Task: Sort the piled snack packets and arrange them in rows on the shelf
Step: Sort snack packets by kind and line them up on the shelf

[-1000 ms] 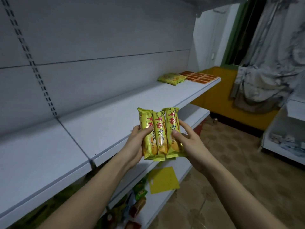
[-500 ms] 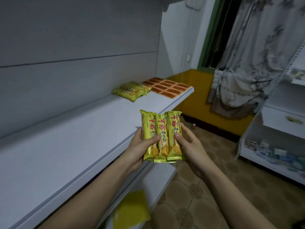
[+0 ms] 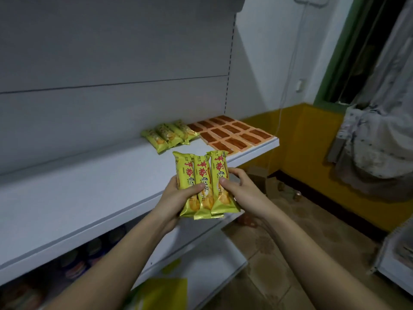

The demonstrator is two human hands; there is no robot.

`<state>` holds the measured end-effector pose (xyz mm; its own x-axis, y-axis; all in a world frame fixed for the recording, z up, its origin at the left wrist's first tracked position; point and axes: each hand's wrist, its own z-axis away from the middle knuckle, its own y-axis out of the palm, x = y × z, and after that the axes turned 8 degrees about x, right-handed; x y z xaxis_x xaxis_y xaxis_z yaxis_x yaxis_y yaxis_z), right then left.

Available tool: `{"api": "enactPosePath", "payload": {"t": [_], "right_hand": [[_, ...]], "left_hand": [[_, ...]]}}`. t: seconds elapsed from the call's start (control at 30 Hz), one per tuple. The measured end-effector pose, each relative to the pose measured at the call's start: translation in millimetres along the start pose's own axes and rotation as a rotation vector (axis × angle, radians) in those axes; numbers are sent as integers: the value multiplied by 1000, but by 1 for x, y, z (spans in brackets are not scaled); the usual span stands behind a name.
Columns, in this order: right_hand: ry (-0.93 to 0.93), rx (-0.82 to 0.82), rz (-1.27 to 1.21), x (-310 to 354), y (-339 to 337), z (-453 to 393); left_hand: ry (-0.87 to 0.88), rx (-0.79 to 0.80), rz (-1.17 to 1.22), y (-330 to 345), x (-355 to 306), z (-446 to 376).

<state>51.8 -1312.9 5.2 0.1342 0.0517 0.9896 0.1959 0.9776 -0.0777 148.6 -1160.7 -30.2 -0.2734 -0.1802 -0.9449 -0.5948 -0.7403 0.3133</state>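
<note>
Grasping item: three yellow-green snack packets [image 3: 202,184], held side by side as a fan, upright with tops tilted slightly away, red lettering on the fronts. Left hand [image 3: 176,198] grips the left edge of the set, its fingers behind the packets and its thumb [image 3: 194,188] pressed across the front of the leftmost packet. Right hand [image 3: 241,191] grips the right edge, thumb [image 3: 224,182] laid on the rightmost packet, fingers [image 3: 237,173] curled round behind. Both forearms reach in from the lower edge of the view.

Position: the held packets hang in the air just above the front edge of the white shelf [image 3: 89,198], not touching it.

On the shelf, far end: a row of four matching yellow-green packets [image 3: 169,136] lying flat, edges touching or overlapping, near the back panel. Just beside them, to the right: orange-brown flat packets [image 3: 232,136] laid out in rows up to the shelf's end.

Below: a lower shelf [image 3: 207,265] carrying blurred mixed packets [image 3: 73,265] in shadow; a yellow-green sheet or packet [image 3: 163,294] at the bottom of the view, blurred.

Surroundings: tiled floor [image 3: 290,253], yellow lower wall [image 3: 312,153], patterned curtain [image 3: 380,130] at right.
</note>
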Motion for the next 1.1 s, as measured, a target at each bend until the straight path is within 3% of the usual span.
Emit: {"api": "enactPosePath", "payload": {"t": [0.2,0.5,0.73,0.97,1.1], "right_hand": [[71,168,269,31,-14,-93],[53,145,877,35,-54,-210],[-21,412,1231,39,-55,-252],[-126,542,1258,42,-77,-279],[-350,408,1133,54,-76,-276]], "left_hand": [[58,-177,16,-28,-20,-49],[72,-340,-1,-46,-19,-108],[92,-408,34,-39,-20,-134],[80,-514,68,-23,-22,-152],[102,-540,54,-12,-24,-153]]}}
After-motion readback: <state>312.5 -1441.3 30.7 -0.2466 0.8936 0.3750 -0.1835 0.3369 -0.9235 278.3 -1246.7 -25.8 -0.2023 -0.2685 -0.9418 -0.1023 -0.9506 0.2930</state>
